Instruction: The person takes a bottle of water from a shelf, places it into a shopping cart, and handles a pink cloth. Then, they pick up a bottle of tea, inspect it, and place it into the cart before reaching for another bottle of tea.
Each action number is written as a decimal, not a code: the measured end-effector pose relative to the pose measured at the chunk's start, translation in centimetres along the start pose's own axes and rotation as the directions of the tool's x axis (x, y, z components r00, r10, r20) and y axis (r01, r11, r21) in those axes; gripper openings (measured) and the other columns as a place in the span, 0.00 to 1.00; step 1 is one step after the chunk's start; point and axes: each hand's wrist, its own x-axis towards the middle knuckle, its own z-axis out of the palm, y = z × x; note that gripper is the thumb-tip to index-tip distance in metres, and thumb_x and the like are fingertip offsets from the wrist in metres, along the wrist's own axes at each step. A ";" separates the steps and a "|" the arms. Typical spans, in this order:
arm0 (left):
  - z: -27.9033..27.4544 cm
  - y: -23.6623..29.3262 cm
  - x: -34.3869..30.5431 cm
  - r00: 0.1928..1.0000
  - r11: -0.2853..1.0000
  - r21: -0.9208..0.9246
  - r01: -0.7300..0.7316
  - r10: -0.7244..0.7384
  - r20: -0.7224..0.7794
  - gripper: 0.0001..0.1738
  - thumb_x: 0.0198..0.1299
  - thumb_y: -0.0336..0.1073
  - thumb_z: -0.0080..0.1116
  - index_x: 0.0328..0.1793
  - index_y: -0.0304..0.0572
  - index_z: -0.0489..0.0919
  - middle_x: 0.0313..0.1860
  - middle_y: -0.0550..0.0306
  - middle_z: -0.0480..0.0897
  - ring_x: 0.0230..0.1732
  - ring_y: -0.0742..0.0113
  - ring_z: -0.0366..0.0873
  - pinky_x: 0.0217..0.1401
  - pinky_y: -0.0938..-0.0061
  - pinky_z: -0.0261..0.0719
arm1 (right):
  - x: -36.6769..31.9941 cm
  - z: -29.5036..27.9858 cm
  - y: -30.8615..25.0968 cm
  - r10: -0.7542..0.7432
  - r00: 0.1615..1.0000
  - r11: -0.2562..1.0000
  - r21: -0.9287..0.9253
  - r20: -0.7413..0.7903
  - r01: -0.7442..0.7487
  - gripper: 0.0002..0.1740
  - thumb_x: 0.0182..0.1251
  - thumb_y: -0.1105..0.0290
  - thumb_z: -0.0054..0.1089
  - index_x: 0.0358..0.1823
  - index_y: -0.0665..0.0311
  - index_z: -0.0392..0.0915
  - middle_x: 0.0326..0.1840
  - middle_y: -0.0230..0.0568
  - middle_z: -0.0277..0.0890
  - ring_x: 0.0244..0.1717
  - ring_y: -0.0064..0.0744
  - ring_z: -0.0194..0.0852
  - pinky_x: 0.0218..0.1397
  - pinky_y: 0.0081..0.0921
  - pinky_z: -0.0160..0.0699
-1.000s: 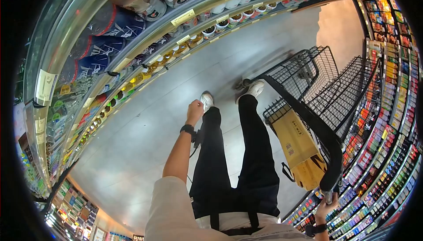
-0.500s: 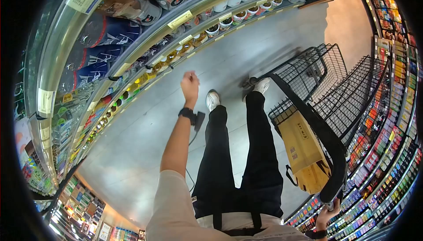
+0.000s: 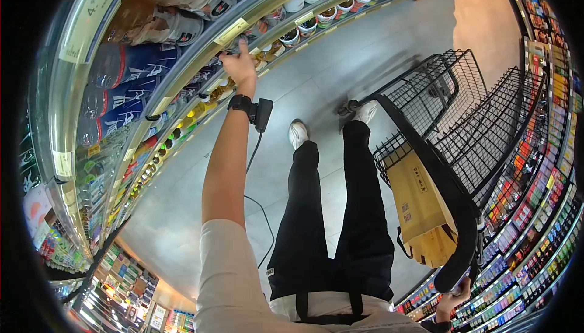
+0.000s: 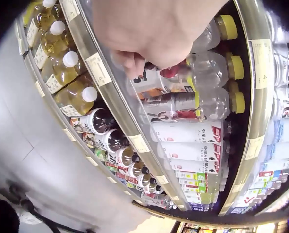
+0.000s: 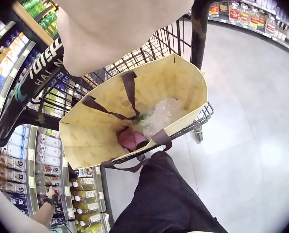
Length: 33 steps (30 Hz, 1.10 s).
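Observation:
My left hand (image 3: 240, 68) reaches into the drinks shelf on the left, thumb apart from the fingers. In the left wrist view the hand (image 4: 154, 34) overlaps the base end of clear bottles (image 4: 207, 68) with yellow caps, fingertips right at the shelf's front edge. The ends of some fingers are hidden. At lower right my right hand (image 3: 453, 299) grips the black handle of a shopping cart (image 3: 456, 260). From the right wrist, this hand (image 5: 110, 34) hangs large over the cart. A tan paper bag (image 5: 86, 141) stands in the cart, with a pink item (image 5: 130, 138) and clear plastic inside.
White-labelled bottles (image 4: 188, 150) stand beside the yellow-capped ones; yellow drinks with white caps (image 4: 76, 92) line the shelf below. Price tags run along the shelf rails (image 4: 98, 70). Another packed shelf (image 3: 517, 199) rises beyond the cart. Grey floor (image 3: 182, 193) lies between the shelves.
My left hand has swung forward and left from over the floor near my foot up to the drinks shelf. The right hand has stayed on the cart handle.

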 end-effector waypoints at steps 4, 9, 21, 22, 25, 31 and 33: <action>-0.5 3.6 -0.8 0.997 0.971 0.229 0.068 -0.059 -0.049 0.38 0.62 0.56 0.67 0.56 0.21 0.70 0.32 0.34 0.85 0.32 0.42 0.86 0.36 0.54 0.83 | -0.8 0.1 1.3 0.005 1.000 0.996 0.085 0.007 -0.006 0.25 0.74 0.78 0.60 0.68 0.76 0.63 0.52 0.49 0.69 0.45 0.36 0.71 0.49 0.32 0.76; -0.5 0.0 0.9 0.992 0.852 0.516 -0.086 0.120 -0.033 0.38 0.67 0.60 0.61 0.58 0.25 0.70 0.32 0.36 0.86 0.30 0.42 0.86 0.37 0.50 0.81 | -4.1 0.1 5.7 0.047 0.999 0.999 -0.021 -0.002 -0.047 0.41 0.63 0.65 0.75 0.72 0.71 0.63 0.61 0.50 0.70 0.58 0.46 0.71 0.63 0.39 0.70; -3.8 7.9 -4.1 0.931 0.930 -0.054 -0.364 0.363 -0.024 0.31 0.65 0.37 0.68 0.68 0.30 0.68 0.42 0.47 0.84 0.24 0.69 0.78 0.28 0.73 0.79 | -2.1 0.6 5.1 -0.030 0.998 0.998 -0.054 -0.050 0.028 0.27 0.69 0.79 0.66 0.66 0.74 0.66 0.52 0.47 0.70 0.49 0.38 0.72 0.54 0.34 0.75; -3.6 8.0 -3.6 0.902 0.901 -0.053 -0.431 0.430 -0.033 0.30 0.65 0.37 0.69 0.67 0.31 0.69 0.42 0.47 0.84 0.24 0.69 0.78 0.28 0.74 0.79 | -1.7 0.8 4.5 -0.040 0.997 0.999 -0.039 -0.067 0.037 0.24 0.69 0.82 0.63 0.64 0.75 0.68 0.48 0.46 0.70 0.46 0.37 0.72 0.50 0.34 0.75; -3.1 8.1 -3.0 0.899 0.907 0.022 -0.421 0.421 -0.124 0.16 0.62 0.35 0.71 0.47 0.30 0.80 0.31 0.53 0.84 0.23 0.68 0.77 0.31 0.69 0.78 | -1.0 0.0 4.9 0.219 0.957 0.968 0.083 0.190 -0.238 0.23 0.70 0.80 0.64 0.64 0.76 0.67 0.43 0.47 0.71 0.42 0.35 0.72 0.46 0.32 0.75; -3.4 6.3 -1.8 0.856 0.850 0.251 -0.462 0.502 -0.124 0.12 0.65 0.34 0.66 0.40 0.28 0.80 0.22 0.54 0.82 0.18 0.65 0.73 0.27 0.66 0.71 | 3.8 0.6 -1.6 0.189 0.981 0.977 0.104 -0.031 -0.185 0.17 0.61 0.70 0.62 0.30 0.66 0.59 0.24 0.33 0.51 0.26 0.29 0.48 0.30 0.32 0.49; -3.5 6.4 -2.4 0.884 0.891 0.114 -0.439 0.451 -0.119 0.12 0.67 0.34 0.64 0.41 0.28 0.80 0.21 0.55 0.82 0.18 0.67 0.73 0.27 0.67 0.71 | 4.2 0.7 -2.0 0.238 0.971 0.966 0.117 -0.038 -0.232 0.19 0.59 0.68 0.62 0.25 0.64 0.57 0.23 0.32 0.48 0.25 0.29 0.45 0.28 0.33 0.45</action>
